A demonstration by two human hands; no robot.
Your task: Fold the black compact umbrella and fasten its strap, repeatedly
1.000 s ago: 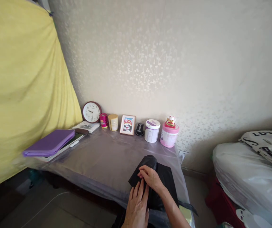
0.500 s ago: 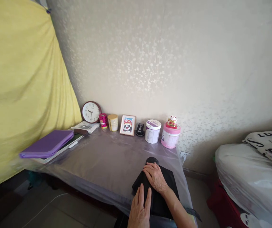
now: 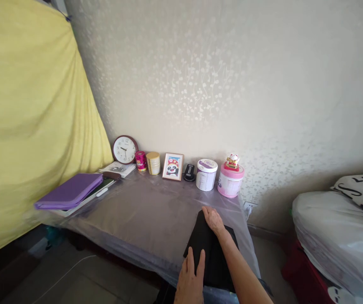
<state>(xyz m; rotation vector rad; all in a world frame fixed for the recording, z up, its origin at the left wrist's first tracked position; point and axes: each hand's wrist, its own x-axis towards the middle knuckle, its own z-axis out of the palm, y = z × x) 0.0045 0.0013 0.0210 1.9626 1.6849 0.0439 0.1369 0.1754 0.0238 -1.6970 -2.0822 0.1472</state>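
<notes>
A folded black cloth (image 3: 205,249) lies flat on the near right part of a table covered with clear plastic (image 3: 143,211). My left hand (image 3: 191,276) rests open on the cloth's near left edge, fingers flat and pointing away from me. My right hand (image 3: 213,218) lies open, palm down, on the cloth's far end, and its forearm crosses over the cloth.
Along the wall stand a round clock (image 3: 123,149), a red tin (image 3: 141,161), a beige tin (image 3: 153,163), a framed picture (image 3: 172,166), a white tub (image 3: 206,174) and a pink tub (image 3: 230,180). A purple folder (image 3: 69,192) lies at the left. A bed (image 3: 339,236) is at the right.
My right hand slid away from me along the cloth to its far end, flattening the raised fold. My left hand stayed on the near edge.
</notes>
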